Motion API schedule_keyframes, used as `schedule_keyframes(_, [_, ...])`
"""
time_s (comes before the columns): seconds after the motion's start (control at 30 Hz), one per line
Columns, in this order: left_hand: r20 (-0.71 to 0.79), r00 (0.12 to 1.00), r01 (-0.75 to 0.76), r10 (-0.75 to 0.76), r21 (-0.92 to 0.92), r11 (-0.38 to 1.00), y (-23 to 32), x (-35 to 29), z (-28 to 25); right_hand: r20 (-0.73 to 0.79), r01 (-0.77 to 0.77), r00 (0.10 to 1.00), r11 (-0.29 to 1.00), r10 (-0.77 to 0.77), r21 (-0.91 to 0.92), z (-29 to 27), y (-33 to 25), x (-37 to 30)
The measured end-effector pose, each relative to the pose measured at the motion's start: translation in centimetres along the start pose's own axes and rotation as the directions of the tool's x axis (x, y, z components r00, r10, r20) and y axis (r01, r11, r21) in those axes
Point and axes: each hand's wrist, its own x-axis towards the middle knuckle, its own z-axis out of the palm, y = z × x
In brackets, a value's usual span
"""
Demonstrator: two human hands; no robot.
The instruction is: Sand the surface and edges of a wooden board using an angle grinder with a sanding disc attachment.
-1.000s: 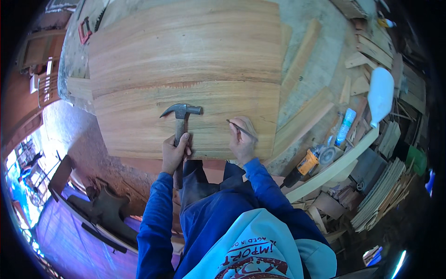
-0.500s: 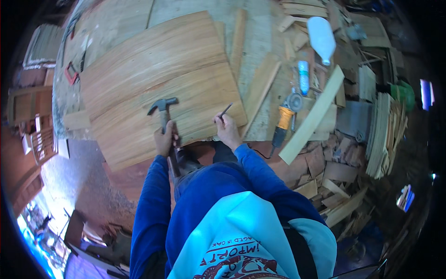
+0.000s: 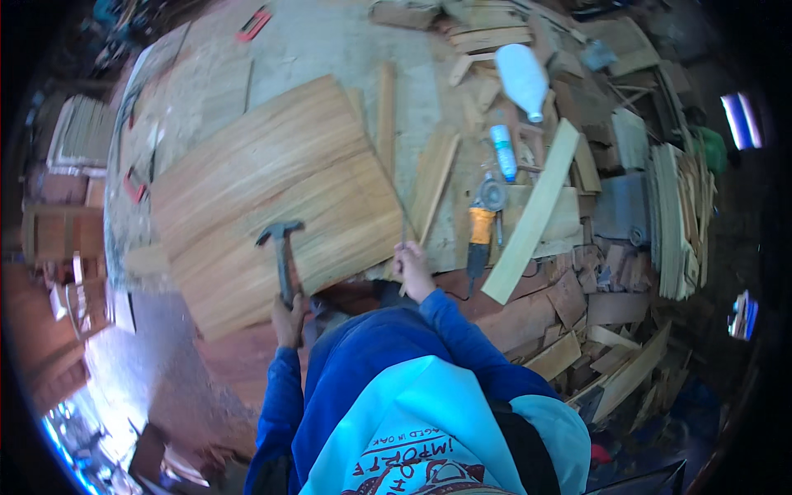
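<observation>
A claw hammer [image 3: 284, 262] is gripped by the handle in my left hand [image 3: 287, 320], its head over the front part of a wide wooden panel [image 3: 272, 173]. My right hand [image 3: 412, 271] is closed beside the panel's near right corner. From its fingers a thin rod [image 3: 404, 227] points away from me along the panel's edge; blur hides its exact kind. The panel lies flat and slightly turned on the worktable [image 3: 322, 49].
To the right lie a yellow-and-black angle grinder [image 3: 480, 229], a water bottle [image 3: 502, 153], a white jug [image 3: 521, 80] and a long pale board [image 3: 535, 210]. Wood offcuts [image 3: 561, 346] are heaped beside the table. A red clamp [image 3: 134, 186] sits at the left edge.
The view has shifted, so the table appears lower. The rod in my right hand has swung from slanting right to nearly straight away from me. My left hand still grips the hammer.
</observation>
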Motion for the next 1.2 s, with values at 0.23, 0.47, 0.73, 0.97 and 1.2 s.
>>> schedule_keyframes(0.23, [0.064,0.996,0.069,-0.059,-0.175,0.982,0.4,-0.6,0.0,0.19,-0.153,0.971,0.988,0.147,0.016,4.5,1.4,1.0])
schedule_keyframes(0.47, [0.181,0.983,-0.009,0.042,-0.177,0.984,10.4,2.0,5.2,0.13,-0.118,0.981,0.976,0.143,-0.183,4.8,1.3,2.9])
schedule_keyframes(0.73, [0.175,0.853,-0.449,0.491,-0.231,0.863,17.6,-0.4,10.6,-0.032,-0.016,0.999,0.807,-0.004,-0.59,5.4,-6.9,1.5])
schedule_keyframes(0.97, [0.463,0.636,-0.46,0.617,-0.414,0.785,22.7,0.8,4.7,-0.118,0.149,0.971,0.913,-0.208,-0.381,0.7,-4.4,5.9])
schedule_keyframes(1.2, [0.292,0.956,-0.209,0.021,0.632,0.747,6.0,16.0,1.3,-0.168,0.065,0.977,0.931,-0.133,-0.36,-0.6,-8.2,5.3])
